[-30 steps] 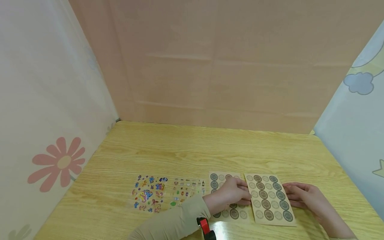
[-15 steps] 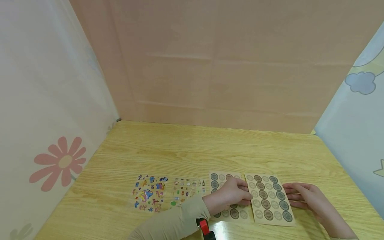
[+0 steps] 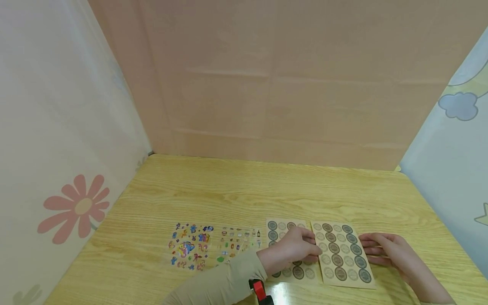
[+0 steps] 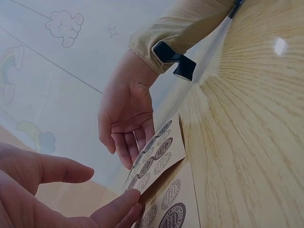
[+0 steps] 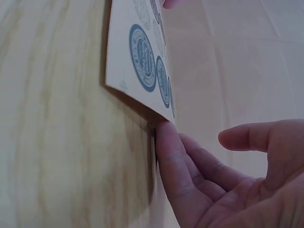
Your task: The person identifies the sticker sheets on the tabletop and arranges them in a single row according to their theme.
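Two tan sheets of round stickers lie side by side in the head view. My left hand [image 3: 289, 250] reaches across the left sticker sheet [image 3: 282, 231] and covers part of it. Its fingertips touch the left edge of the right sticker sheet [image 3: 339, 254], the thumb held apart in the left wrist view. At the opposite edge, the extended fingers of my right hand [image 3: 390, 250] touch the sheet from the side. The right wrist view shows this sheet [image 5: 128, 61] slightly raised off the wood, with shadow beneath, and the right thumb apart from it.
To the left lie a clear sheet of colourful cartoon stickers [image 3: 187, 248] and a clear sheet of small food stickers [image 3: 232, 234], partly hidden by the left sleeve [image 3: 221, 281]. Everything is on a wooden table [image 3: 228, 186] with patterned side walls and a brown backdrop [image 3: 267, 84].
Almost nothing moves. The right sticker sheet shifts very slightly to the left between the hands, which stay at its two edges.
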{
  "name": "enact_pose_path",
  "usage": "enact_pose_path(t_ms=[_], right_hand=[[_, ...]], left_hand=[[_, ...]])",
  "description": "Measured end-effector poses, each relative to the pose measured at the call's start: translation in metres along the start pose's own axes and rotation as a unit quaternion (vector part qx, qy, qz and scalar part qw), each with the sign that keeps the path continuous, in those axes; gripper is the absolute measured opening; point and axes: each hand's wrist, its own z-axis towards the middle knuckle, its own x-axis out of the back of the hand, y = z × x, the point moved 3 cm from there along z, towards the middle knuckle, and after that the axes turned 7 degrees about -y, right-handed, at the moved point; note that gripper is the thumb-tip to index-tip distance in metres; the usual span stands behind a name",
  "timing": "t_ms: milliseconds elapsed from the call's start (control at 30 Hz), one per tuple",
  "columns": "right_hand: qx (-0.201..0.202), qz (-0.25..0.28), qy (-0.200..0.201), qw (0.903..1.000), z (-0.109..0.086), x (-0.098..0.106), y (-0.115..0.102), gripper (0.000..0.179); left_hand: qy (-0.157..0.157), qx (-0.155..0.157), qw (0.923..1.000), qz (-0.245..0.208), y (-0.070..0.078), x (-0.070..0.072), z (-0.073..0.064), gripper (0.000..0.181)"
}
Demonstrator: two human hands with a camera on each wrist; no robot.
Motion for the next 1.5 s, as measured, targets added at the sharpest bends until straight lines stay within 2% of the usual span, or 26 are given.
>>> enact_pose_path(t_ms=[633, 1033, 1233, 1367, 1500], right_hand=[[0.001, 0.005, 0.018, 0.9998, -0.003, 0.000, -0.001, 0.041], [-0.001, -0.002, 0.040, 0.9992, -0.002, 0.000, 0.000, 0.043], [-0.001, -0.015, 0.046, 0.9988, -0.001, -0.001, -0.003, 0.043], [0.019, -0.045, 0.066, 0.9967, 0.000, 0.000, -0.004, 0.040], [0.059, -0.076, 0.080, 0.9921, 0.004, 0.001, -0.008, 0.036]], left_hand=[[0.003, -0.001, 1.0000, -0.001, 0.002, -0.003, -0.002, 0.037], [-0.006, -0.001, 0.9999, 0.013, 0.001, 0.004, -0.003, 0.039], [-0.012, -0.005, 0.9999, -0.001, 0.001, 0.009, -0.003, 0.041], [-0.028, -0.017, 0.9994, -0.006, 0.003, 0.016, -0.006, 0.041], [-0.065, -0.035, 0.9973, -0.007, 0.012, 0.031, -0.016, 0.040]])
